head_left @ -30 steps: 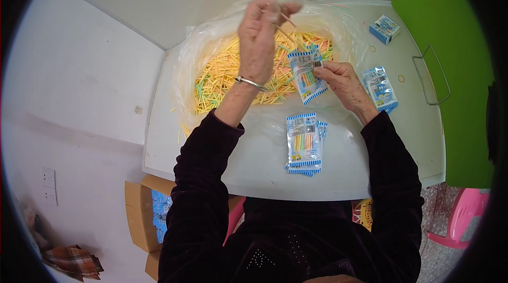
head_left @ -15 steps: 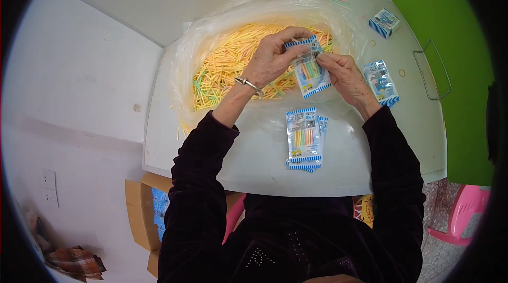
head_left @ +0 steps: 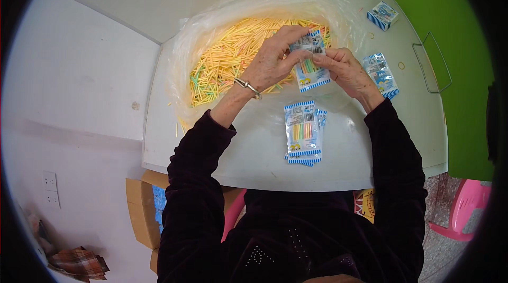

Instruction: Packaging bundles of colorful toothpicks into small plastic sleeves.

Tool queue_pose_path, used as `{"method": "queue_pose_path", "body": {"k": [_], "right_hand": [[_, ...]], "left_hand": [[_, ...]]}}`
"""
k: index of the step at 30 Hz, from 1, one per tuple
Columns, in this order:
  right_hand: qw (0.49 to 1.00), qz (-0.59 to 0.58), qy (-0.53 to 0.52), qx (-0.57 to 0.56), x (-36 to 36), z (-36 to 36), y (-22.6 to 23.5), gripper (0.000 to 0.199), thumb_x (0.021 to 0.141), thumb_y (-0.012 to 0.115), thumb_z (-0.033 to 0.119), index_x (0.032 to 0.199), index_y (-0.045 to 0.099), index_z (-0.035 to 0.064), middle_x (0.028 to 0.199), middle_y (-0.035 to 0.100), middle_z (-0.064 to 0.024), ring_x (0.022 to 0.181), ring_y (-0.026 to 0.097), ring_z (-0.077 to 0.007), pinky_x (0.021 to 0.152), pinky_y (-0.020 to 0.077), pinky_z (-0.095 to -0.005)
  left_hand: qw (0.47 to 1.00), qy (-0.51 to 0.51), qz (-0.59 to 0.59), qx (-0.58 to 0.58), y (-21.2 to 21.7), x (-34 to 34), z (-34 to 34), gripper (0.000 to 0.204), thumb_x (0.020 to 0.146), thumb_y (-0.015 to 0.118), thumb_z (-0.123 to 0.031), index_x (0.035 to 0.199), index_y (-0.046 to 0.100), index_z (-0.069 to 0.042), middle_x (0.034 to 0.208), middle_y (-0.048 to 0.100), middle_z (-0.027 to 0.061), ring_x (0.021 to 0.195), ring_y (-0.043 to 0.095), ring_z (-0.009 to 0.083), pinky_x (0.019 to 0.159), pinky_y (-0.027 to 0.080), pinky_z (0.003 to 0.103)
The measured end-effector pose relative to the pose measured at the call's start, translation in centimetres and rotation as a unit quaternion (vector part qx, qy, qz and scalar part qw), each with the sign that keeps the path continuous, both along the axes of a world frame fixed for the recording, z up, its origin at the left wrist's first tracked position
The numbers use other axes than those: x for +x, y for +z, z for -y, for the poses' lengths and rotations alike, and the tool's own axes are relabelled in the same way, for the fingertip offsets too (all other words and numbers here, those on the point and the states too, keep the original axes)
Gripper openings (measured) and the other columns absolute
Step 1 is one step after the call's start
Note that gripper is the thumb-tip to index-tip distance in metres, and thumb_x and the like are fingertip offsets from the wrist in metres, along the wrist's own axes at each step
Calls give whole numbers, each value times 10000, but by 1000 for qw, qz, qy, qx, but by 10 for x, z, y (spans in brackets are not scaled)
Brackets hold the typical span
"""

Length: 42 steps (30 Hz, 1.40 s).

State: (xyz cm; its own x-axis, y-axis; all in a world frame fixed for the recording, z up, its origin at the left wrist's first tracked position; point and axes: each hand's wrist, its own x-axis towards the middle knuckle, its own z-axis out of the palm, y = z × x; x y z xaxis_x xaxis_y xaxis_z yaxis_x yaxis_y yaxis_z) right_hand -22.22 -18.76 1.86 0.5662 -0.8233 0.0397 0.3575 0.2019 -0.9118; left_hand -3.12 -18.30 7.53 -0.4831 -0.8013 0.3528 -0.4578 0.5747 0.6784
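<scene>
Both the left hand (head_left: 272, 61) and right hand (head_left: 347, 74) keep fingers pinched on opposite sides of one flat blue-and-white plastic packet (head_left: 313, 79), over an open clear plastic bag (head_left: 238, 10) of thin yellow sticks (head_left: 227, 53), probably for steadiness

On the table (head_left: 254, 169), stacked packets (head_left: 302, 130) lie before the bag (head_left: 248, 5) holding sticks (head_left: 227, 61).

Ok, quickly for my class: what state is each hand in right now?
Left hand: closed, holding the blue-and-white packet at its upper left.
Right hand: closed, pinching the same packet's right edge.
</scene>
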Motion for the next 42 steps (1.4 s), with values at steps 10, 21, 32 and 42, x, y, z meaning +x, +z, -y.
{"method": "queue_pose_path", "body": {"k": [10, 21, 32, 42], "right_hand": [[980, -118, -98, -127, -40, -5, 33, 320, 880, 558, 211, 1088, 571, -32, 912, 642, -63, 790, 588, -95, 761, 465, -223], [684, -554, -368, -298, -136, -10, -50, 432, 777, 658, 301, 1035, 558, -32, 1024, 556, -116, 940, 491, -221, 746, 425, -311], [875, -312, -150, -338, -70, -71, 40, 425, 759, 677, 201, 1098, 534, -12, 1115, 555, -105, 999, 502, -211, 850, 389, -308], [972, -198, 35, -119, -11, -100, 29, 223, 818, 625, 164, 933, 633, -27, 689, 613, -24, 626, 488, -43, 573, 405, -217]], "left_hand": [[966, -6, -143, 215, 18, 8, -33, 306, 777, 636, -73, 1068, 549, -34, 956, 578, 18, 822, 568, 94, 703, 478, 231], [938, -35, -156, 306, -21, 14, -75, 335, 801, 605, -21, 1125, 519, -36, 1024, 557, 27, 905, 547, 86, 718, 479, 235], [988, 18, -148, -34, 33, -7, -101, 319, 788, 621, -25, 1098, 544, -22, 1005, 594, 83, 862, 600, 162, 723, 482, 255], [938, -16, -199, 282, 22, -4, -97, 510, 803, 588, 53, 1243, 340, -19, 1118, 517, 137, 977, 550, 146, 827, 472, 263]]}}
